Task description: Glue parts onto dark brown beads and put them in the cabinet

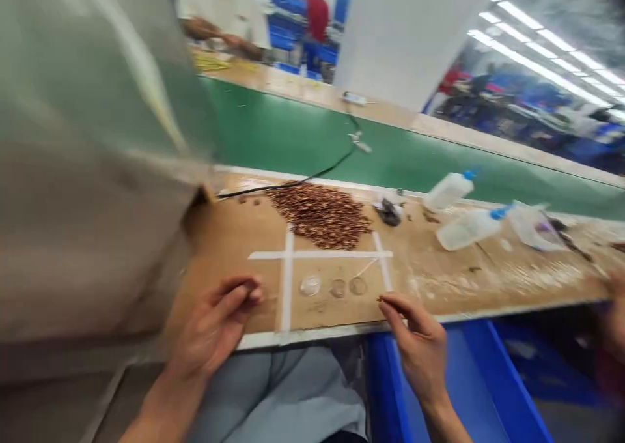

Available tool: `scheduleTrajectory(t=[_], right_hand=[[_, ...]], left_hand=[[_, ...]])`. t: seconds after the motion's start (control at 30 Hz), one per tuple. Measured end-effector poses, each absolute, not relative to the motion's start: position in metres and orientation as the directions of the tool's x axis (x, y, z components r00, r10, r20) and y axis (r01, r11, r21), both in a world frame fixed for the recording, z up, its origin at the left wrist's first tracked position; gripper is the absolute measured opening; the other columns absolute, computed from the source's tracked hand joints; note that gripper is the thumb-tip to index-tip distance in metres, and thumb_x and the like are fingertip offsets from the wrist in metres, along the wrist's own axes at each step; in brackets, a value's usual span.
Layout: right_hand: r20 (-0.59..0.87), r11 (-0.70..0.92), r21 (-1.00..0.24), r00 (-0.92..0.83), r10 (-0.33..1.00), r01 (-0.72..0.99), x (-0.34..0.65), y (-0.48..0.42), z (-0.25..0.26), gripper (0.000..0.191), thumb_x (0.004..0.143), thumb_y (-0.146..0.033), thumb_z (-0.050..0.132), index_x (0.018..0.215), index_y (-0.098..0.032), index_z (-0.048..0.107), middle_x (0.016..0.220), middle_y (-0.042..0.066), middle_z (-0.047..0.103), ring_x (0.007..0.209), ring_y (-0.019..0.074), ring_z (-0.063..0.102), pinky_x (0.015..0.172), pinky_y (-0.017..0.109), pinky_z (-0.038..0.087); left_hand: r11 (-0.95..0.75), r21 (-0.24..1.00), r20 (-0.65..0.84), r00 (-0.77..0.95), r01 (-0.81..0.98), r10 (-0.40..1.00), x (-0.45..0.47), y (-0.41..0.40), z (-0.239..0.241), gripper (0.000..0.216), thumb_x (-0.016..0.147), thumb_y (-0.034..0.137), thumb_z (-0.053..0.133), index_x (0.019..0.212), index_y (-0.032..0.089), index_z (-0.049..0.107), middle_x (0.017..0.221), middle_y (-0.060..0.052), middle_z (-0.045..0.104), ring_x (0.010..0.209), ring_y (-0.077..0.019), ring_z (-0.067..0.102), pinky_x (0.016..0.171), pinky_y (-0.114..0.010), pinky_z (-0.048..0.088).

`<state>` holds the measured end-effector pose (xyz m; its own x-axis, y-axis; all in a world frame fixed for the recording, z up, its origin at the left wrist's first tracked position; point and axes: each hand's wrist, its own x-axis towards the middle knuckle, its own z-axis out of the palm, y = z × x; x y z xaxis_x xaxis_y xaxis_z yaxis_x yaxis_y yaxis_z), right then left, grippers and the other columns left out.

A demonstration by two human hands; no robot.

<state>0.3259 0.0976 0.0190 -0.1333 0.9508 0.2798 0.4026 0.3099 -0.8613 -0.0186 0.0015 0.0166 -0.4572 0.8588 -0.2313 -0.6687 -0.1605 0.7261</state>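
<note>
My left hand (217, 322) rests at the front edge of a brown worktable (229, 241), its fingers curled with thumb and forefinger pinched together; what they hold is too small to see. My right hand (415, 342) sits at the same edge, fingers pinched on a thin dark stick-like piece. Between the hands, white tape lines (317, 255) frame a square holding three small clear round pieces (334, 286). A heap of small copper-brown parts (322, 214) lies behind the square.
Two white squeeze bottles with blue caps (461, 212) lie at the right, beside a clear bag (532, 225). A black cable (312, 176) runs onto a green conveyor belt (293, 137). A blue bin (469, 378) stands below. People work beyond the belt.
</note>
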Motion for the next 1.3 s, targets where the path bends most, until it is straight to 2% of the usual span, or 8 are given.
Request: scheduleTrajectory(t=[0.07, 0.2, 0.33, 0.47, 0.83, 1.3], right_hand=[[0.252, 0.312, -0.877, -0.204, 0.946, 0.365, 0.313, 0.105, 0.020, 0.023, 0.104, -0.044, 0.093, 0.120, -0.028, 0.093, 0.120, 0.009, 0.090, 0.110, 0.0284, 0.087, 0.102, 0.039, 0.069], [0.302, 0.417, -0.856, -0.360, 0.883, 0.305, 0.272, 0.106, 0.036, 0.019, 0.105, -0.043, 0.093, 0.118, -0.029, 0.094, 0.115, 0.008, 0.090, 0.106, 0.0276, 0.087, 0.097, 0.039, 0.071], [0.393, 0.562, -0.777, -0.478, 0.785, 0.284, 0.236, 0.115, 0.048, 0.011, 0.108, -0.039, 0.090, 0.113, -0.030, 0.094, 0.113, 0.005, 0.090, 0.107, 0.0259, 0.086, 0.094, 0.037, 0.071], [0.436, 0.667, -0.681, -0.565, 0.701, 0.303, 0.220, 0.121, 0.053, 0.007, 0.110, -0.032, 0.086, 0.111, -0.029, 0.092, 0.111, 0.004, 0.089, 0.103, 0.0250, 0.086, 0.094, 0.038, 0.071], [0.458, 0.754, -0.576, -0.640, 0.617, 0.315, 0.220, 0.122, 0.048, 0.011, 0.114, -0.025, 0.080, 0.116, -0.028, 0.090, 0.114, 0.003, 0.088, 0.105, 0.0234, 0.084, 0.097, 0.037, 0.068], [0.463, 0.793, -0.523, -0.677, 0.572, 0.312, 0.222, 0.121, 0.047, 0.013, 0.116, -0.024, 0.078, 0.117, -0.028, 0.090, 0.114, 0.004, 0.088, 0.103, 0.0235, 0.084, 0.095, 0.037, 0.068]], left_hand=[[-0.217, 0.714, -0.245, -0.527, -0.666, 0.814, -0.027, -0.020, 0.009, 0.043, 0.065, 0.032, 0.120, 0.096, 0.018, 0.093, 0.100, -0.007, 0.089, 0.077, -0.0136, 0.080, 0.078, -0.020, 0.071], [-0.274, 0.655, -0.180, -0.498, -0.704, 0.849, -0.019, -0.017, 0.003, 0.035, 0.074, 0.029, 0.116, 0.101, 0.019, 0.096, 0.107, -0.009, 0.091, 0.080, -0.0142, 0.083, 0.082, -0.021, 0.073], [-0.286, 0.631, -0.115, -0.451, -0.721, 0.885, -0.014, -0.015, 0.003, 0.028, 0.083, 0.027, 0.110, 0.105, 0.018, 0.096, 0.108, -0.010, 0.090, 0.083, -0.0147, 0.083, 0.085, -0.021, 0.073], [-0.292, 0.622, -0.075, -0.427, -0.726, 0.901, -0.015, -0.018, 0.006, 0.025, 0.086, 0.028, 0.109, 0.105, 0.018, 0.096, 0.107, -0.010, 0.089, 0.085, -0.0141, 0.083, 0.086, -0.021, 0.072], [-0.307, 0.602, -0.029, -0.404, -0.737, 0.914, -0.013, -0.018, 0.007, 0.021, 0.091, 0.027, 0.104, 0.108, 0.017, 0.095, 0.110, -0.009, 0.089, 0.086, -0.0146, 0.083, 0.085, -0.023, 0.073], [-0.317, 0.597, 0.008, -0.389, -0.737, 0.921, -0.013, -0.019, 0.006, 0.018, 0.095, 0.024, 0.100, 0.111, 0.016, 0.095, 0.106, -0.009, 0.088, 0.088, -0.0155, 0.084, 0.089, -0.023, 0.071]])
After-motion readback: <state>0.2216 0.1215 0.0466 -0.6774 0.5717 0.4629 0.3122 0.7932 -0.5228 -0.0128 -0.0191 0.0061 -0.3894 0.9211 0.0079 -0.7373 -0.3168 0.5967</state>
